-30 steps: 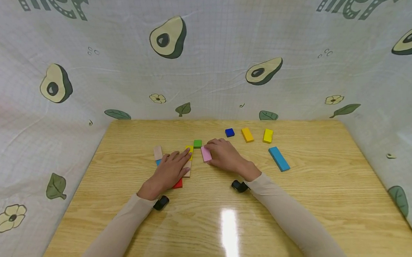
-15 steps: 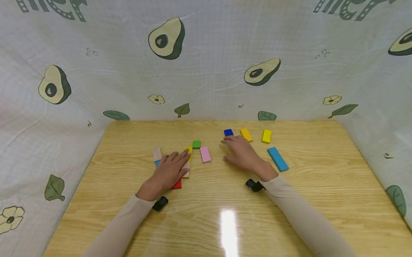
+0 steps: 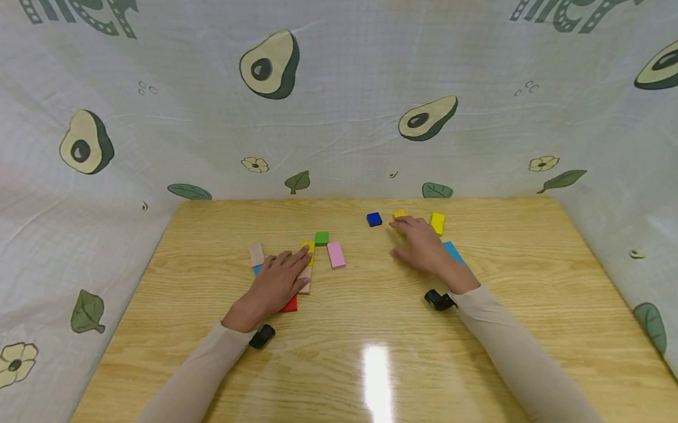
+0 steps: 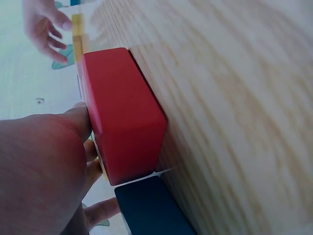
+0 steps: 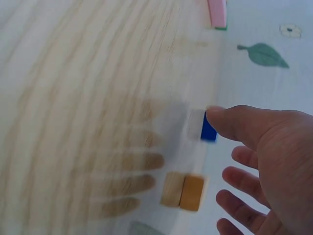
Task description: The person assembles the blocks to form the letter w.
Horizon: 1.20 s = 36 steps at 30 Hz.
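Note:
My left hand [image 3: 276,281] lies palm down over a group of flat blocks, fingers spread. Around it show a red block [image 3: 291,305], a light wooden block [image 3: 305,286], a yellow block [image 3: 308,247] and a pale block [image 3: 256,254]. In the left wrist view the red block [image 4: 122,112] stands beside a dark blue one [image 4: 151,205]. My right hand [image 3: 425,247] hovers over the table with loosely bent fingers and nothing in them. Its fingertips are near the orange block [image 3: 399,214], partly hidden in the head view; the dark blue cube [image 3: 374,219] lies to its left.
A green cube [image 3: 322,238] and a pink block [image 3: 336,255] lie between the hands. Behind the right hand is a yellow block [image 3: 437,223], and a long blue block [image 3: 454,251] is partly covered by it. A printed cloth [image 3: 342,136] borders the table's back edge.
My right hand has let go of the pink block and moved right and away from me toward the orange block. The left hand has stayed on its blocks.

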Tool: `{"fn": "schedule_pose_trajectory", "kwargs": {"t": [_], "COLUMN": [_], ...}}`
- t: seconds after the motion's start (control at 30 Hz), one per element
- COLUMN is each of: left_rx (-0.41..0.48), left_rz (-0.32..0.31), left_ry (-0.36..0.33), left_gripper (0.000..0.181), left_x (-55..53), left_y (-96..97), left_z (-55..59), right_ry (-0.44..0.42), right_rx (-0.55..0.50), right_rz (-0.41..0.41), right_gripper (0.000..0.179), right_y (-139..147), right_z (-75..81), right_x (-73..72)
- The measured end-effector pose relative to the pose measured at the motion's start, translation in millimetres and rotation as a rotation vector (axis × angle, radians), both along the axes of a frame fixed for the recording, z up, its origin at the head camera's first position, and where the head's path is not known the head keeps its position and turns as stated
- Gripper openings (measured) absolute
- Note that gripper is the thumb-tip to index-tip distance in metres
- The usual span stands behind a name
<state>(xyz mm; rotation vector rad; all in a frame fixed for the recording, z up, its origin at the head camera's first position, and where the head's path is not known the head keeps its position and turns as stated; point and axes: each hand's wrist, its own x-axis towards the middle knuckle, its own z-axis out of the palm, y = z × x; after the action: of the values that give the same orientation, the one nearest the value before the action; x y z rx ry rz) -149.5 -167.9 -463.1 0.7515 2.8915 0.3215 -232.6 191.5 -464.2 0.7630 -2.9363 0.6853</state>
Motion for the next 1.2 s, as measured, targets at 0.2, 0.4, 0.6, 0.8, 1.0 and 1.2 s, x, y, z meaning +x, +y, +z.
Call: {"fn": "schedule_pose_trajectory", "kwargs": {"t": [0.2, 0.4, 0.6, 0.8, 1.0, 1.2], "left_rx": [-0.006, -0.003, 0.013, 0.01, -0.011, -0.011], "left_rz": [0.001, 0.001, -0.009, -0.013, -0.01, -0.012], "left_ry": [0.005, 0.019, 0.039, 0.038, 0.029, 0.017], "left_gripper": [0.059, 0.058, 0.057, 0.057, 0.058, 0.058], "left_x": [-0.3, 0.4, 0.2, 0.4, -0.5, -1.0], "left_y": [0.7, 0.4, 0.5, 0.4, 0.9, -0.4], "left_z": [-0.6, -1.4, -2.2, -1.5, 0.4, -0.7], "right_ry": [-0.009, -0.033, -0.042, -0.051, -0.051, -0.075], "right_rx": [0.003, 0.016, 0.035, 0.063, 0.074, 0.107], "right_rz": [-0.031, -0.038, -0.031, -0.021, -0.013, -0.003], "right_gripper": [0.061, 0.062, 0.064, 0.065, 0.065, 0.067], "right_y": [11.2, 16.7, 21.0, 22.8, 22.8, 24.0], "right_z": [-1.5, -0.2, -1.4, -3.0, -0.1, 1.1], "right_x": [-4.7, -9.4, -17.1, -25.4, -30.6, -34.9]}}
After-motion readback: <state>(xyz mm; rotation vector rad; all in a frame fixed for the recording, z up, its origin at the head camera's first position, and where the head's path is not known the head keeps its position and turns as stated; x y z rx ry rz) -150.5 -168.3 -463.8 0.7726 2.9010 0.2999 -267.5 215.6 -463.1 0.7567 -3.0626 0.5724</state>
